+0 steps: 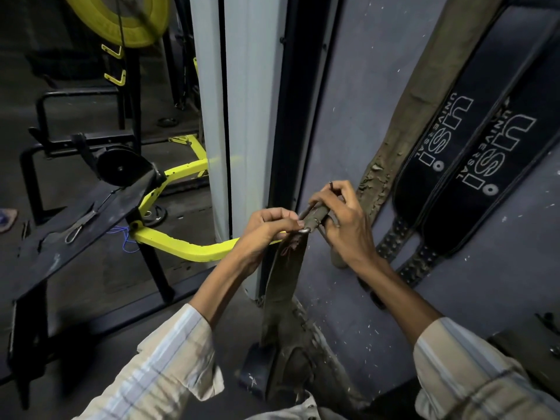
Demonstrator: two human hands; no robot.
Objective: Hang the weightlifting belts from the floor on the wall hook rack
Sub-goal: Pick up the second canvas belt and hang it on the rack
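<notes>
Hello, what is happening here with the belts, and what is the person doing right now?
A person holds a worn brown belt up by its buckle end. The left hand pinches the metal ring, and the right hand grips the strap beside it. The belt's lower part hangs down to the floor. Two black USI belts and a tan belt already hang against the wall.

- Large round yellow wheel (121, 18) on a dark machine, upper left
- Bent yellow metal frame bar (185, 247) low above the floor (a thin blue cord (125, 241) lies beside it)
- Pale vertical pillar (242, 116) at centre
</notes>
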